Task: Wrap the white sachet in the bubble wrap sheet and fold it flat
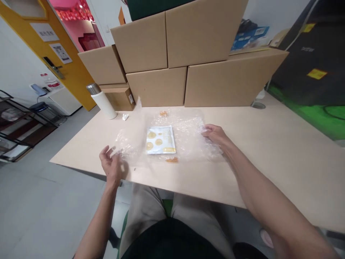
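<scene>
A sheet of clear bubble wrap (185,138) lies spread on the light wooden table (269,158). On its middle rests a small flat white packet (161,140) printed with yellow circles. My right hand (214,134) pinches the right edge of the wrap, fingers closed on it. My left hand (111,163) hovers at the wrap's left corner near the table's front edge, fingers loosely curled and apart, touching or almost touching the plastic. Small orange bits lie behind the packet (163,113) and in front of it (171,159).
A white bottle with a metal cap (102,100) stands at the back left, a crumpled white scrap (125,116) beside it. Stacked cardboard boxes (188,54) wall off the table's back. A yellow door (54,46) and a metal rack (16,126) are to the left.
</scene>
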`<state>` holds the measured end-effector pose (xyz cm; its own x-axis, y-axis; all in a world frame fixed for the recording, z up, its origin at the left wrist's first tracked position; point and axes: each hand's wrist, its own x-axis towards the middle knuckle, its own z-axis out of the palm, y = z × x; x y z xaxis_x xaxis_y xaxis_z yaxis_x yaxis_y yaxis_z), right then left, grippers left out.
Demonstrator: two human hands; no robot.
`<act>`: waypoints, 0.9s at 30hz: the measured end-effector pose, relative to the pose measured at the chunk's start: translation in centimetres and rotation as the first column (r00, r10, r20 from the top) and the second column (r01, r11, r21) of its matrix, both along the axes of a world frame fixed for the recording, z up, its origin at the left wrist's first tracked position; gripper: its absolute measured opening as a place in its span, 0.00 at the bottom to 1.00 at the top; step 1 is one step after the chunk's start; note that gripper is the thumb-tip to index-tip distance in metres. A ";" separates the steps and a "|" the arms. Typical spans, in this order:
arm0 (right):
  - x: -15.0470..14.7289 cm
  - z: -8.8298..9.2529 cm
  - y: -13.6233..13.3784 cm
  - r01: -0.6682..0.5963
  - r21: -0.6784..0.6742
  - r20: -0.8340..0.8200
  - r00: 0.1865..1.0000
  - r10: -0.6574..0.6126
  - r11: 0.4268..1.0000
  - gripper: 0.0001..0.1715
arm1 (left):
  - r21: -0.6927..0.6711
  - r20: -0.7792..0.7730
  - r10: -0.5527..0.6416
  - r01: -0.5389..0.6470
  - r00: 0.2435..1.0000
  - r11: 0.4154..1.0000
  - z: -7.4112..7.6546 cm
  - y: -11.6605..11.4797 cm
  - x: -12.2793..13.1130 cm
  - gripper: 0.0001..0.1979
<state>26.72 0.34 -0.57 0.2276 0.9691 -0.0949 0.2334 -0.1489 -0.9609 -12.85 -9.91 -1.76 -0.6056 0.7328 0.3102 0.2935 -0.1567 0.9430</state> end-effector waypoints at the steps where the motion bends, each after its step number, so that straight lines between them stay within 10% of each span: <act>1: 0.0 0.1 0.0 0.014 -0.031 -0.003 1.000 -0.015 0.999 0.10 | -0.027 -0.114 0.073 -0.076 0.991 0.997 -0.3 -0.7 -0.6 0.35; 5: -0.1 0.4 -0.2 0.039 -0.085 -0.012 0.999 -0.040 0.996 0.11 | 0.107 -0.639 0.199 -0.170 0.743 0.980 -0.2 -2.6 0.4 0.24; 9: 0.0 0.1 -0.5 0.027 -0.064 -0.055 0.998 -0.031 0.998 0.11 | -0.209 -0.761 -0.167 0.007 0.627 0.978 1.2 -0.6 4.6 0.16; 16: 0.4 -0.2 -0.6 0.005 -0.031 -0.059 0.998 -0.007 1.000 0.11 | -0.500 -0.634 -0.396 0.037 0.664 0.865 1.5 3.7 6.8 0.18; 27: 0.5 1.0 -1.0 0.003 -0.094 0.085 0.996 0.005 0.996 0.06 | -0.579 -0.636 -0.278 -0.206 0.720 0.789 2.1 2.0 -2.0 0.19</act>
<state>27.25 -0.64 0.42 0.2374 0.9572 -0.1656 0.3142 -0.2369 -0.9193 -14.86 -7.88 0.38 -0.3815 0.9166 0.1192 0.8684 0.3112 0.3860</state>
